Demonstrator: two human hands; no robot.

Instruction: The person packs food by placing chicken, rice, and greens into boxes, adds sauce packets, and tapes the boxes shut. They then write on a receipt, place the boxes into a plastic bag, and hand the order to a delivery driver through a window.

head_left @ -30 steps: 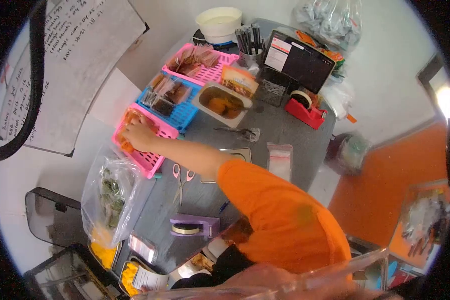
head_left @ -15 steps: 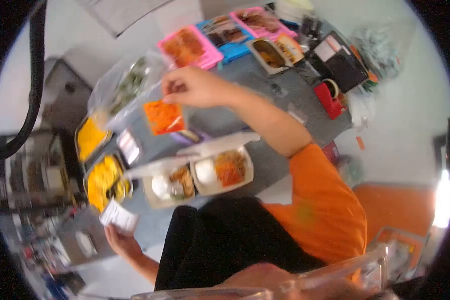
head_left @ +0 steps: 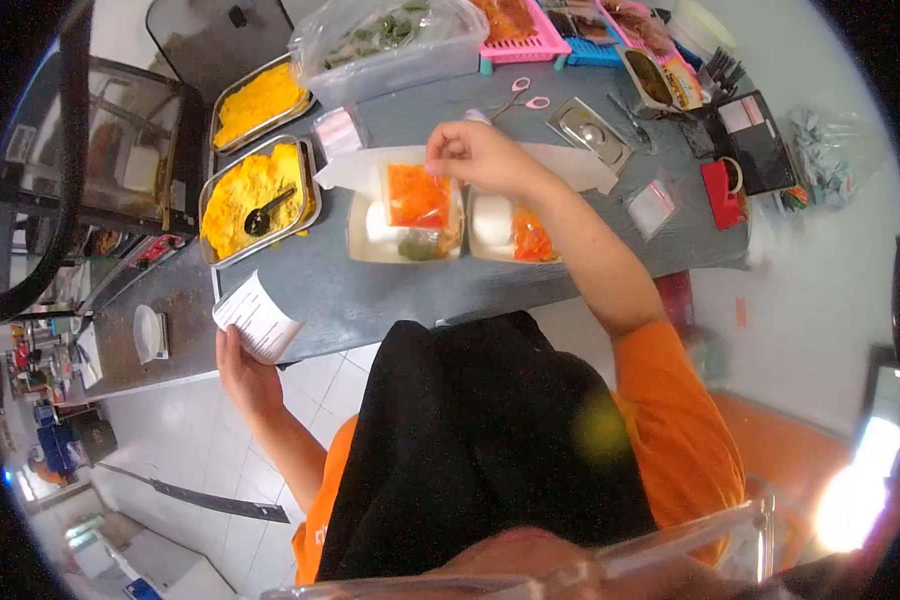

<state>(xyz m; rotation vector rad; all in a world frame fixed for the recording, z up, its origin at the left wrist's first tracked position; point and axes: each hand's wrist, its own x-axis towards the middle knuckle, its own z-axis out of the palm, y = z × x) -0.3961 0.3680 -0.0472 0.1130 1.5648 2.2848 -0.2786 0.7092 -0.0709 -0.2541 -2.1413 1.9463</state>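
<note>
My right hand [head_left: 475, 155] pinches the top corner of a clear packet of orange sauce [head_left: 418, 197]. The packet hangs over the left open takeaway box [head_left: 395, 252], overlapping its white rice mound and orange food in this view. To its right, a second open takeaway box [head_left: 490, 250] holds a white mound [head_left: 492, 218] and orange shreds [head_left: 532, 237]. A small dark green item [head_left: 420, 246] shows in the left box. My left hand [head_left: 248, 378], lower left, holds a white paper slip with printed lines [head_left: 258, 318] near the table's front edge.
Two metal trays of yellow food [head_left: 260, 102] stand at left, the nearer tray [head_left: 310, 215] with a black-handled spoon [head_left: 270, 208]. A plastic tub of leaves [head_left: 410, 65], pink scissors [head_left: 525, 95], a metal lid [head_left: 590, 133] and a red tape dispenser [head_left: 722, 195] lie beyond.
My right hand has carried the sauce packet from beyond the boxes to over the left box. My left hand still holds the slip. The view has shifted, and the picture is sharper.
</note>
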